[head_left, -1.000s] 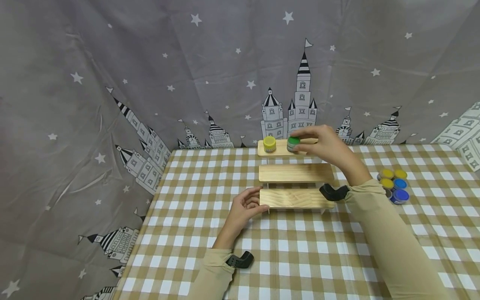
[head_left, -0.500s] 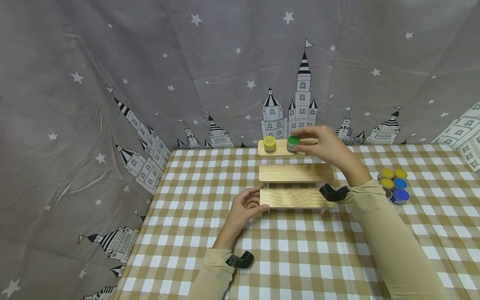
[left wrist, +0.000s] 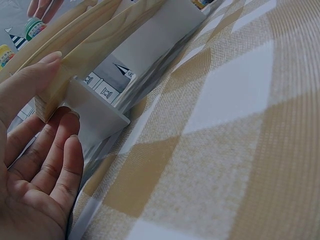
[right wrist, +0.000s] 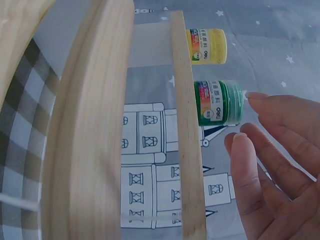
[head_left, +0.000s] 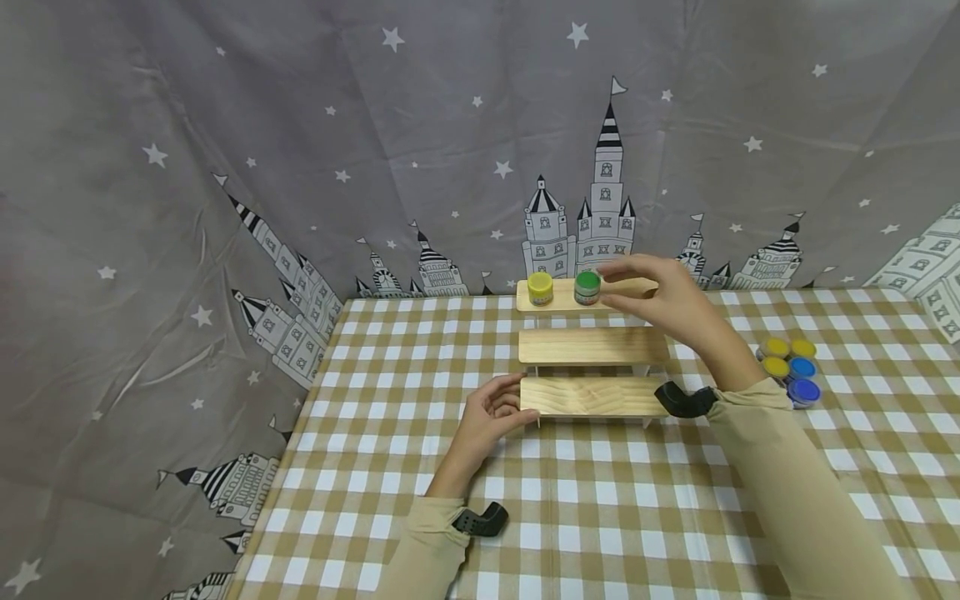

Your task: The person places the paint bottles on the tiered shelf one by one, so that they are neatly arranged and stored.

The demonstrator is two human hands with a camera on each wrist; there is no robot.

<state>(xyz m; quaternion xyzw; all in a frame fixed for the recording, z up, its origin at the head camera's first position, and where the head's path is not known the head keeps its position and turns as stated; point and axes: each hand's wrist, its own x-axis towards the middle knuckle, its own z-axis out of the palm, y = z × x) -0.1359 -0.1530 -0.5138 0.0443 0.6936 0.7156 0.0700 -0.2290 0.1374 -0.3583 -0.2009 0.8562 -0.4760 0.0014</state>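
Observation:
A three-step wooden display stand point(head_left: 592, 346) faces me. My left hand point(head_left: 487, 417) grips the left end of its lowest board, thumb on top and fingers curled beneath, as the left wrist view shows. On the top board stand a yellow paint jar point(head_left: 540, 288) at the left and a green paint jar point(head_left: 587, 287) beside it, both upright with a gap between them. Just right of the green jar is my right hand point(head_left: 667, 296), its thumb and fingers spread apart. In the right wrist view the fingertips point(right wrist: 257, 96) sit close to the green jar's lid, holding nothing.
Several more paint jars cluster on the checked tablecloth point(head_left: 420, 375) to the right, among them a yellow jar point(head_left: 776, 368) and a purple-blue jar point(head_left: 804, 392). Behind the stand hangs a grey curtain point(head_left: 450, 125) printed with castles and stars.
My right hand has let go of the green paint jar and drawn slightly right, its fingers parting. The jar stays on the top board. My left hand has not moved.

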